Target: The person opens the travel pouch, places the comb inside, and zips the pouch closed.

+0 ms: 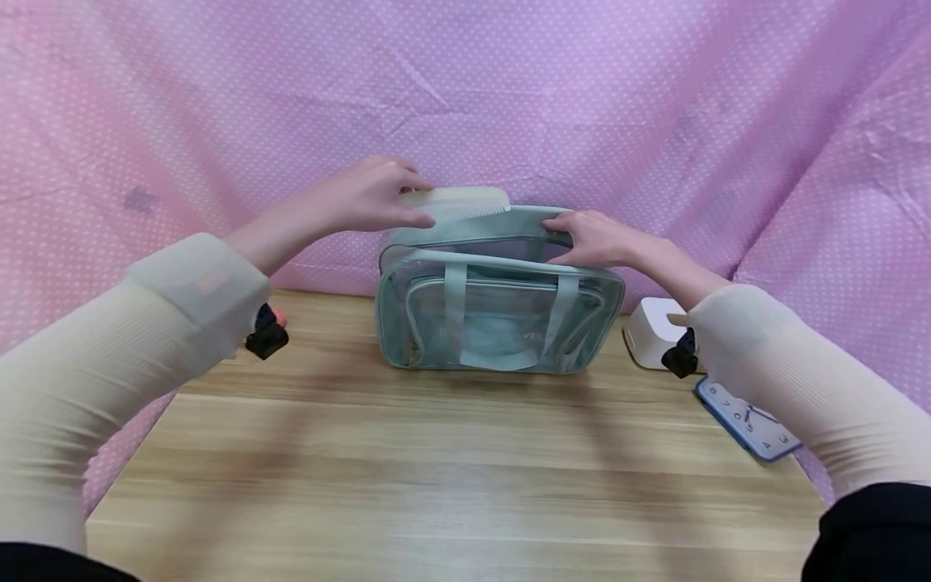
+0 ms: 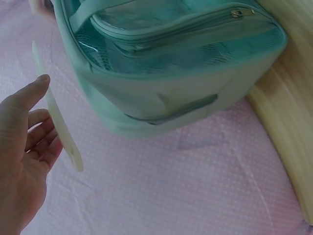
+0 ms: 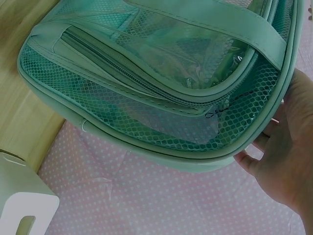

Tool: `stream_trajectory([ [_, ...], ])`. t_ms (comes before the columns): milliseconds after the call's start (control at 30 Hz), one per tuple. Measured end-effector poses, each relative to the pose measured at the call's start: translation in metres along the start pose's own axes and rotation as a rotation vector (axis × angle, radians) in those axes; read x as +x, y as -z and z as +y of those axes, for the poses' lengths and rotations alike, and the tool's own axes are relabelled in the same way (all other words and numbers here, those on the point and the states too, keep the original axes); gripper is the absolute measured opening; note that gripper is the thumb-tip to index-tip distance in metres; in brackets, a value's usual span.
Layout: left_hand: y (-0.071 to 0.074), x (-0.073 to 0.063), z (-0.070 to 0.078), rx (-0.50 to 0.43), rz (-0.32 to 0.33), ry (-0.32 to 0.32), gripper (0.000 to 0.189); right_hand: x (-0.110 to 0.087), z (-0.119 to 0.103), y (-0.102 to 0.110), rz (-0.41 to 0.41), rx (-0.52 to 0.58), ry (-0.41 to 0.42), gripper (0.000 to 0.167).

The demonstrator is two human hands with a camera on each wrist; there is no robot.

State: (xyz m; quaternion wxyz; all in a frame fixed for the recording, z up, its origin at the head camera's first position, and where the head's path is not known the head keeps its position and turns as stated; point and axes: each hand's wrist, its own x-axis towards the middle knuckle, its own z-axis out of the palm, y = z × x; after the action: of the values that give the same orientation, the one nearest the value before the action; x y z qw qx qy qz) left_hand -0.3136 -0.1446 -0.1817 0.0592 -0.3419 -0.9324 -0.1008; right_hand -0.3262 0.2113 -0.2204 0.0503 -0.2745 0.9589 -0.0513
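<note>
A pale cream comb (image 1: pixel 471 202) is pinched in my left hand (image 1: pixel 374 196), its teeth pointing down, above the top left of a mint-green clear toiletry bag (image 1: pixel 414 323). The left wrist view shows the comb (image 2: pixel 58 117) nearly edge-on between thumb and fingers, apart from the bag's side. The bag stands upright on the table, its top parted into an opening. My right hand (image 1: pixel 604 238) grips the bag's upper right edge. In the right wrist view, the fingers of that hand (image 3: pixel 286 152) are partly hidden behind the rim.
Right of the bag stands a white box-like object (image 1: pixel 650 331). A blue-framed clock (image 1: pixel 752 420) lies near the table's right edge, partly behind my right sleeve. Pink dotted cloth (image 1: pixel 465 89) hangs behind the wooden table (image 1: pixel 451 469). A small reddish thing (image 1: pixel 280 316) shows beside my left sleeve.
</note>
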Motion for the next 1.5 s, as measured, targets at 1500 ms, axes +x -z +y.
stream_trajectory([
  [1500, -0.022, 0.077, 0.02, -0.001, -0.246, -0.144, 0.056, 0.009, -0.01, 0.008, 0.008, 0.048, -0.041, 0.078],
])
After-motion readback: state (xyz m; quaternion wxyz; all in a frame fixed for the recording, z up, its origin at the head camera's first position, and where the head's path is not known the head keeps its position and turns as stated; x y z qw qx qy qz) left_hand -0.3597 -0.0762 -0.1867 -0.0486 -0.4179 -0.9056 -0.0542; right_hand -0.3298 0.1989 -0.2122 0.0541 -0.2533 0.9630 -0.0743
